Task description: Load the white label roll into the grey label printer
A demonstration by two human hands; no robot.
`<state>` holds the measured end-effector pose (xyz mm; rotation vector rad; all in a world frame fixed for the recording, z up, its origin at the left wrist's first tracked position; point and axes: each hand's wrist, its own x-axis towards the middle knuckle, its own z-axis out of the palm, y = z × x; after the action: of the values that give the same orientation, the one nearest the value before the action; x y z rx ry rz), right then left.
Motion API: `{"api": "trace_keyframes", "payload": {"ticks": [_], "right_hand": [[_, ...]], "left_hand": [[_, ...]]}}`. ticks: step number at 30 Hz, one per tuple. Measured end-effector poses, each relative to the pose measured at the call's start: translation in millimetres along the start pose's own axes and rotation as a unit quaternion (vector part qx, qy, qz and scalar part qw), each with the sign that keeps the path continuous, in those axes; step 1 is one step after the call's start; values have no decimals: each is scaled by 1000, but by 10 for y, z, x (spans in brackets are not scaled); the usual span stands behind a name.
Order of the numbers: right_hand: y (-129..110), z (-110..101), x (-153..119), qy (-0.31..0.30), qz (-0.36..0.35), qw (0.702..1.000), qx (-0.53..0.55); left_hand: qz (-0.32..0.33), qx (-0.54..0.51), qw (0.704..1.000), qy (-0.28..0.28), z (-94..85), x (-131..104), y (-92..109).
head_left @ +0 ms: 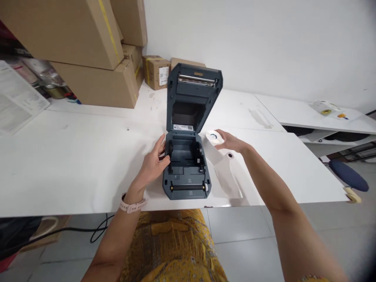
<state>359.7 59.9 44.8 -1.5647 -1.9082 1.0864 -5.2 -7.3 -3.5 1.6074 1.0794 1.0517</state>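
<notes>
A dark grey label printer (188,172) stands on the white table with its lid (190,98) raised, showing a hollow bay and a black roller near the front. Along the left rim of its base lies my left hand (154,160), fingers apart, thumb over the edge, holding nothing loose. To the right of the printer, my right hand (230,141) is closed around a white label roll (212,138) whose core shows bluish. A pale strip of paper (227,176) spreads over the tabletop below it, by a small roll end (230,155) with a dark core.
Cardboard boxes (100,84) are stacked at the back left, and a smaller box (156,72) with a label stands behind the printer. At the far right are a white box (324,107) on a side table and a blue stool seat (348,175). A black cable (101,228) hangs below the table.
</notes>
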Motion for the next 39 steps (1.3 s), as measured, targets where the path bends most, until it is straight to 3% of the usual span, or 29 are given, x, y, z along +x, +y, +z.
{"api": "trace_keyframes", "payload": {"ticks": [4, 7, 10, 14, 18, 25, 30, 35, 39], "right_hand": [[-137, 68, -227, 45, -36, 997, 47], [-370, 84, -404, 70, -78, 989, 101], [-702, 155, -385, 21, -120, 984, 130], [-1162, 404, -224, -79, -150, 985, -35], [-1407, 674, -132, -147, -140, 953, -223], [-1247, 880, 55, -196, -127, 918, -320], [-1113, 947, 47, -152, -181, 901, -364], [-1017, 1111, -544, -42, -296, 886, -355], [-918, 1368, -1127, -26, -320, 878, -355]], "left_hand": [[-1, 12, 1000, -1, 1, -5, -33], [4, 21, 1000, -8, 0, -13, -32], [7, 32, 999, -14, -9, -18, -13], [2, 37, 999, -17, -20, -17, 16], [1, 34, 999, -17, -23, -19, 39], [2, 52, 999, -18, -31, -38, 72], [9, 74, 997, -34, -39, -45, 75], [25, 85, 995, -37, -40, -53, 62], [21, 86, 996, -35, -34, -63, 72]]}}
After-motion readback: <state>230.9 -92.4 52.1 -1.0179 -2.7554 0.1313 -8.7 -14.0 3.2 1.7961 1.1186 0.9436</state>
